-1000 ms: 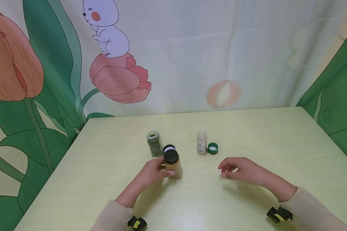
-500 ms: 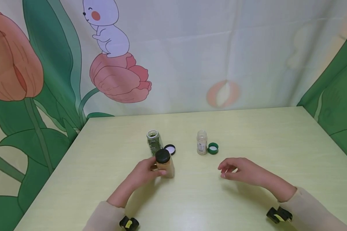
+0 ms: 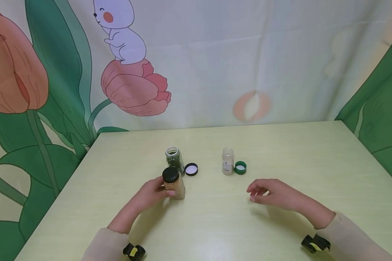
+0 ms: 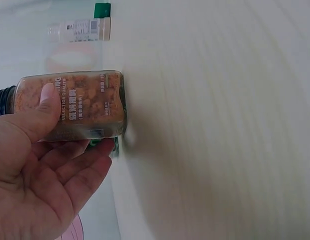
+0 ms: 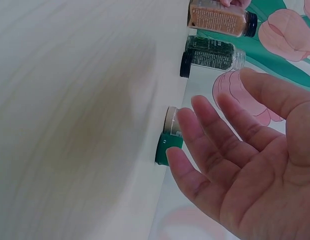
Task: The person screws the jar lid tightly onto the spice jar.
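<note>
My left hand [image 3: 151, 195] grips a square jar of orange-brown seasoning [image 3: 176, 188] with a black lid, upright at the table's left-centre. In the left wrist view, the thumb of the left hand [image 4: 50, 170] lies across the label of the jar [image 4: 90, 102]. Just behind stands an uncapped jar of green herbs [image 3: 174, 158], partly hidden by the held jar, with a black cap [image 3: 191, 169] beside it, white inside up. My right hand [image 3: 276, 194] hovers over the table with relaxed fingers and holds nothing; the right wrist view shows the same empty hand [image 5: 245, 155].
A small clear bottle [image 3: 228, 163] without its cap stands right of centre, a green cap [image 3: 240, 168] beside it. The pale table [image 3: 297, 152] ends at a printed curtain [image 3: 199, 65] with flowers and a white animal.
My left hand has carried the seasoning jar leftwards, in front of the herb jar, uncovering the black cap. The right hand has stayed almost where it was.
</note>
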`<state>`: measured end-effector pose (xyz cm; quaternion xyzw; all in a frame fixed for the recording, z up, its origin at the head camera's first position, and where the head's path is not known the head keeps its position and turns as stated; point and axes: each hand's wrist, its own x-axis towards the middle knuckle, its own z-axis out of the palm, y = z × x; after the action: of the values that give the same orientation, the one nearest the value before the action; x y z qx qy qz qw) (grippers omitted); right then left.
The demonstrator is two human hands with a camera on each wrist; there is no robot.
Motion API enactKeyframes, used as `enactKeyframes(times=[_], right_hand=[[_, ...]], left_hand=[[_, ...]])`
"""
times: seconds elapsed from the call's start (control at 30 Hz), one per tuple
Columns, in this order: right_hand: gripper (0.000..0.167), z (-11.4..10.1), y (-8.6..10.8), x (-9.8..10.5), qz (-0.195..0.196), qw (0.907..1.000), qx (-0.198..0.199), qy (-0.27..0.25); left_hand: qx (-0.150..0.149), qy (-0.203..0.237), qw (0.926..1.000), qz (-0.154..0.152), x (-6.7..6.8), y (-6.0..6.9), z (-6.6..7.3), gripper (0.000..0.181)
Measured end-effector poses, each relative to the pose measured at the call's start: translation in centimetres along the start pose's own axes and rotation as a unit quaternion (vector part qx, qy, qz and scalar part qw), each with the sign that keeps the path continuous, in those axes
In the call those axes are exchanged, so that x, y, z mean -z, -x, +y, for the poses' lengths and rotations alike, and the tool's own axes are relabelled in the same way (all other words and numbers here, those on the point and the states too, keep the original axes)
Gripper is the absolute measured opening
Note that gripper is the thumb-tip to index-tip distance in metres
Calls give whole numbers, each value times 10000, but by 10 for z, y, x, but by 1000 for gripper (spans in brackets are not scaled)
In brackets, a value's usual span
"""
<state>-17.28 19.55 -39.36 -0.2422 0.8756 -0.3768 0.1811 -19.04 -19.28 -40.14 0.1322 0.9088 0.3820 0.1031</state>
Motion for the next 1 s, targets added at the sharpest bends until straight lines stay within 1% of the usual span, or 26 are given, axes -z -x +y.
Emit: enactKeyframes(times=[0.17,0.4,0.47,0.7,1.0], right_hand=[[27,-1,-1,0,-27,10000,-22,16],[28,-1,-1,-1,-36,10000,-18,24],[28,-1,-1,-2,-37,10000,-9,32],[27,0,-1,-2,-42,10000,2,16],[27,1,-1,-2,-52,10000,2,14]], left_hand=[[-31,-35,10000,2,8,2,-8,44],[-9,-243,9997,44,22,3,-20,49],[27,-238,9997,51,25,4,-23,50],[22,-270,9996,41,31,4,-32,52],[1,-390,9992,32,37,4,-37,53]])
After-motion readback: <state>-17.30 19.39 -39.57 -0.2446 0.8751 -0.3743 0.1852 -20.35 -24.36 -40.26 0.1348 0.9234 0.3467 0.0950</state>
